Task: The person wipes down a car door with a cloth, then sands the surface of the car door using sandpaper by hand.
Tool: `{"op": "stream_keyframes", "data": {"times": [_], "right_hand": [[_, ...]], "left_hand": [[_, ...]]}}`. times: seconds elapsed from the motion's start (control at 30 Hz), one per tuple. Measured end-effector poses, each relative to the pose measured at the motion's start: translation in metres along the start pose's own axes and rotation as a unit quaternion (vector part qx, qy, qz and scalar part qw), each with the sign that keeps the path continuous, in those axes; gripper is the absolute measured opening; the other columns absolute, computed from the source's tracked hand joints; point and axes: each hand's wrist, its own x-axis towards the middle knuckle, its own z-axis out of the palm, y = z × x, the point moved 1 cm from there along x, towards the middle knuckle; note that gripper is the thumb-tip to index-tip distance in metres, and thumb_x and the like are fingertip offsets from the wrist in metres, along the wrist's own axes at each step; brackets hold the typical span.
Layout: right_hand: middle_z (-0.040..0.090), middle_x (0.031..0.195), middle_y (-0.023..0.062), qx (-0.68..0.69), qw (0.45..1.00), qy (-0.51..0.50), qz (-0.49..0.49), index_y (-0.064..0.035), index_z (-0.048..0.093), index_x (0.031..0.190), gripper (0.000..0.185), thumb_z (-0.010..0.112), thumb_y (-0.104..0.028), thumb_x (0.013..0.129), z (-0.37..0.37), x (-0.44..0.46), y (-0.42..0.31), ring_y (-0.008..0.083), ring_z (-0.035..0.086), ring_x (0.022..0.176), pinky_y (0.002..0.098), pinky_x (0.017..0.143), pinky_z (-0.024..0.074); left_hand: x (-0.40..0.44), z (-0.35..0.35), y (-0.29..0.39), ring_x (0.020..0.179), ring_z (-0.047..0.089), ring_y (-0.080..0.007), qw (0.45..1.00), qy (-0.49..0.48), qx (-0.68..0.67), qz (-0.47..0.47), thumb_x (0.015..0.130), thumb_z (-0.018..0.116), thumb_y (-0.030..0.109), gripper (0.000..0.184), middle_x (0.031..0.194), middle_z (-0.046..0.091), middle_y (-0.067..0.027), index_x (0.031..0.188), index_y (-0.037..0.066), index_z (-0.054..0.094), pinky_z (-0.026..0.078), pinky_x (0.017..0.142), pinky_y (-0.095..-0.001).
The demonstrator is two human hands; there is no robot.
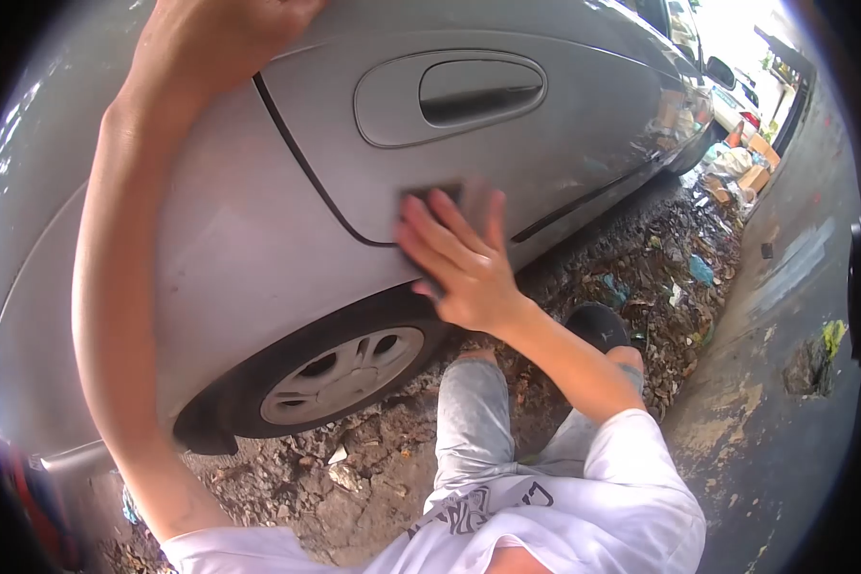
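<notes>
My right hand (464,273) is at the side of a silver-grey car (225,258), its palm turned toward the bodywork. The fingers lie over a dark pad (452,194), the thumb at its lower left edge, so the pad is held between hand and car. The first fingers are close together; the little finger stands apart from them. Hand and pad are blurred, and I cannot tell how firmly they press.

The pad is low on the door (588,120), at the end of the dark door gap (301,167), below the door handle (450,99) and above the wheel (344,375). The handle sits in an oval recess and is well apart from the hand.

My left hand (230,38) is at the top edge of the view, against the upper bodywork as seen from here. Its fingers are partly cut off; I cannot tell whether they are spread or together, nor whether they hold anything. The left arm is bent at the wrist.

The ground (383,488) beside the car is uneven, with leaves and litter. Cardboard boxes (754,179) lie farther along, near a stained grey wall (737,411). I am wearing a white shirt (593,507) with dark lettering, grey trousers (474,411) and a dark shoe (598,327).
</notes>
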Motion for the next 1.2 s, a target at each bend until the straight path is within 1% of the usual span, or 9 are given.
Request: {"op": "stream_keyframes", "data": {"times": [0.2, 0.33, 0.4, 0.43, 0.47, 0.63, 0.8, 0.93, 1.2], "right_hand": [[0.042, 0.157, 0.0064, -0.029, 0.998, 0.045, 0.034, -0.0084, 0.056, 0.142, 0.065, 0.069, -0.026, 0.081, 0.002, 0.03, -0.019, 0.0249, 0.036, 0.147, 0.0681, 0.117, 0.0049], [0.037, 0.16, 0.009, 0.075, 0.994, 0.071, 0.048, -0.0089, 0.049, 0.147, 0.071, 0.069, -0.02, 0.08, -0.004, 0.04, -0.021, 0.0265, 0.033, 0.149, 0.069, 0.117, 0.0041], [0.021, 0.165, 0.0177, 0.067, 0.965, 0.151, 0.203, -0.0081, 0.026, 0.158, 0.085, 0.068, -0.022, 0.086, 0.019, -0.018, 0.054, 0.0385, 0.019, 0.153, 0.0664, 0.117, 0.0025], [0.014, 0.168, 0.0158, 0.262, 0.89, 0.271, 0.255, -0.0056, 0.02, 0.16, 0.075, 0.057, -0.023, 0.097, 0.014, -0.03, 0.092, 0.0387, 0.014, 0.154, 0.0617, 0.119, 0.003], [0.011, 0.168, 0.0141, 0.035, 0.935, 0.214, 0.282, -0.0024, 0.015, 0.16, 0.065, 0.043, -0.024, 0.104, -0.004, -0.04, 0.13, 0.0358, 0.01, 0.155, 0.0581, 0.12, 0.002], [0.013, 0.167, 0.0171, 0.098, 0.821, 0.311, 0.469, -0.0006, 0.017, 0.159, 0.066, 0.041, -0.027, 0.103, -0.024, -0.003, 0.149, 0.0397, 0.007, 0.154, 0.0606, 0.12, -0.0002], [0.016, 0.166, 0.0192, 0.012, 0.972, 0.049, 0.229, -0.005, 0.019, 0.16, 0.074, 0.051, -0.031, 0.099, 0.0, -0.002, 0.027, 0.0428, 0.011, 0.153, 0.0654, 0.118, 0.009], [0.018, 0.165, 0.0222, 0.03, 0.905, 0.243, 0.349, 0.0019, 0.017, 0.157, 0.076, 0.048, -0.038, 0.1, -0.076, 0.035, 0.229, 0.0432, 0.014, 0.152, 0.0651, 0.118, 0.0098], [0.019, 0.163, 0.0251, -0.064, 0.976, 0.07, 0.196, 0.0026, 0.02, 0.157, 0.082, 0.056, -0.034, 0.093, -0.015, 0.008, 0.057, 0.0443, 0.016, 0.152, 0.0646, 0.117, 0.0174]], "left_hand": [[0.003, 0.006, -0.008, 0.118, 0.06, -0.0283, 1.0, 0.017, -0.002, -0.004, 0.096, 0.064, 0.038, 0.038, 0.12, 0.067, -0.0137, 0.116, 0.005, 0.068, 0.045, 0.104, -0.0434], [0.004, 0.025, -0.028, 0.123, 0.061, -0.0249, 0.999, 0.022, 0.03, 0.007, 0.093, 0.068, 0.033, 0.036, 0.131, 0.066, -0.0017, 0.128, 0.022, 0.067, 0.048, 0.104, -0.0389], [0.006, 0.024, -0.025, 0.121, 0.062, -0.0262, 0.999, 0.03, 0.012, 0.009, 0.091, 0.071, 0.031, 0.034, 0.128, 0.067, -0.0019, 0.125, 0.023, 0.068, 0.049, 0.101, -0.0389], [0.008, 0.024, -0.024, 0.121, 0.062, -0.0259, 0.999, 0.02, 0.022, 0.012, 0.092, 0.071, 0.031, 0.034, 0.128, 0.067, -0.0018, 0.125, 0.022, 0.068, 0.049, 0.101, -0.0387], [0.009, 0.023, -0.025, 0.121, 0.062, -0.0257, 0.999, 0.011, 0.034, 0.011, 0.092, 0.07, 0.03, 0.034, 0.129, 0.067, -0.0016, 0.125, 0.022, 0.068, 0.048, 0.102, -0.0385], [0.007, 0.026, -0.028, 0.122, 0.061, -0.0254, 1.0, 0.009, 0.019, 0.019, 0.092, 0.07, 0.029, 0.034, 0.129, 0.067, -0.0011, 0.126, 0.022, 0.068, 0.048, 0.103, -0.0392], [0.009, 0.024, -0.025, 0.123, 0.061, -0.0256, 0.998, 0.011, 0.062, 0.005, 0.094, 0.069, 0.028, 0.034, 0.13, 0.066, -0.002, 0.127, 0.021, 0.067, 0.047, 0.105, -0.0397], [0.009, 0.016, -0.014, 0.123, 0.061, -0.0256, 0.998, -0.001, 0.062, -0.005, 0.094, 0.068, 0.027, 0.033, 0.131, 0.066, -0.0036, 0.127, 0.021, 0.067, 0.046, 0.106, -0.0394], [0.008, 0.025, -0.025, 0.124, 0.06, -0.0262, 0.999, 0.007, 0.039, 0.001, 0.093, 0.07, 0.028, 0.036, 0.132, 0.065, -0.0041, 0.128, 0.02, 0.067, 0.046, 0.106, -0.0392]]}}
